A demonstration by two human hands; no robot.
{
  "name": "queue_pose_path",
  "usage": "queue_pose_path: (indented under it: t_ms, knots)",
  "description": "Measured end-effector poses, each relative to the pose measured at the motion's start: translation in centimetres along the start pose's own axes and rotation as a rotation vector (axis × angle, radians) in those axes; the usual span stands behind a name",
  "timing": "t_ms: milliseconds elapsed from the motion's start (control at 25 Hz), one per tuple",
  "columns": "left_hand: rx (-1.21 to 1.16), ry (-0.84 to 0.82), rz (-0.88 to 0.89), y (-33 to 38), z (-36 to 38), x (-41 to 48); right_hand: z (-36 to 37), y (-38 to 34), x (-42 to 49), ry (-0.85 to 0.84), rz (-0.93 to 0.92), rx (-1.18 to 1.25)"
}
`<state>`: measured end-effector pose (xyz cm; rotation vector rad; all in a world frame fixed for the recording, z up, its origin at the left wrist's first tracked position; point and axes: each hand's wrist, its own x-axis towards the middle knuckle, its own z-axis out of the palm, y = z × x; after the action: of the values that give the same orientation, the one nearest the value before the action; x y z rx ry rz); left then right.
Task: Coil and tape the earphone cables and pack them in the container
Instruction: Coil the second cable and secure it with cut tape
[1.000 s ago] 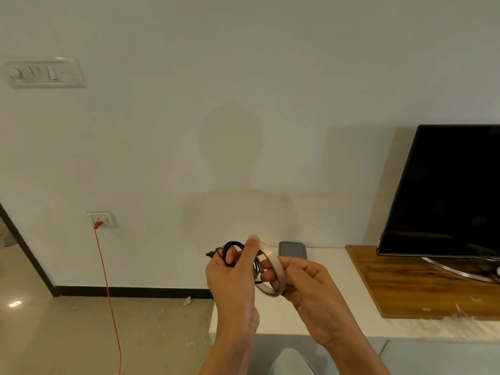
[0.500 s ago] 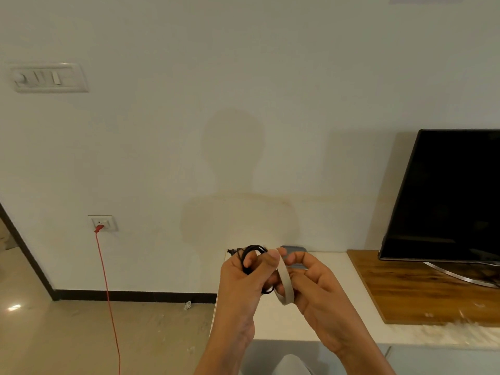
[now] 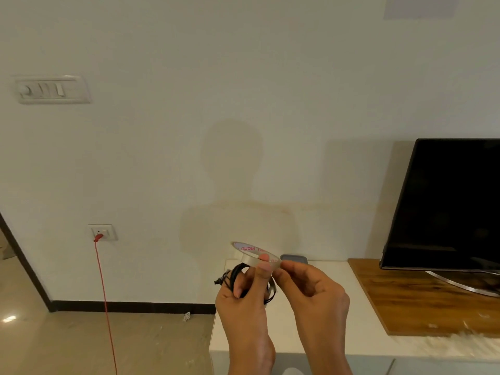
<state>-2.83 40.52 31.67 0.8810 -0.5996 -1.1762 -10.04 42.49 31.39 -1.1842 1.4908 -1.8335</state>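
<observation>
The coiled black earphone cable [image 3: 230,277] was clasped in the grip of the left hand [image 3: 243,307], above the white table [image 3: 338,307]. Just above it the tape roll [image 3: 251,254] (red lettering inside) lay tilted, its right rim pinched in the grip of the right hand [image 3: 311,296]. A grey container [image 3: 294,258] sat behind, by the wall.

You are holding both forearms up side by side. Your left hand [image 3: 243,304] is gripping the coiled earphone cable [image 3: 234,277], thumb pointing up against the tape roll [image 3: 250,258], while your right hand [image 3: 311,296] is pinching the roll's rim.
</observation>
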Motion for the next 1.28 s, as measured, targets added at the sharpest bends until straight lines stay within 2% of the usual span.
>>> queue_pose_path:
  t_ms: [320, 800, 1120, 1280]
  knots:
    - [-0.108, 0.005, -0.045, -0.21, 0.13, -0.15, 0.35, 0.36, 0.30, 0.009, 0.015, -0.063]
    - [-0.047, 0.023, 0.025, -0.69, 0.17, -0.47, -0.38, -0.12, 0.15, 0.017, -0.016, -0.079]
    - [-0.036, 0.015, 0.039, -0.95, 0.16, -0.68, -0.18, -0.07, 0.24, 0.033, -0.027, -0.183]
    - [-0.037, 0.025, 0.022, -0.91, 0.04, -0.69, 0.06, -0.31, 0.27, 0.040, -0.100, -0.264]
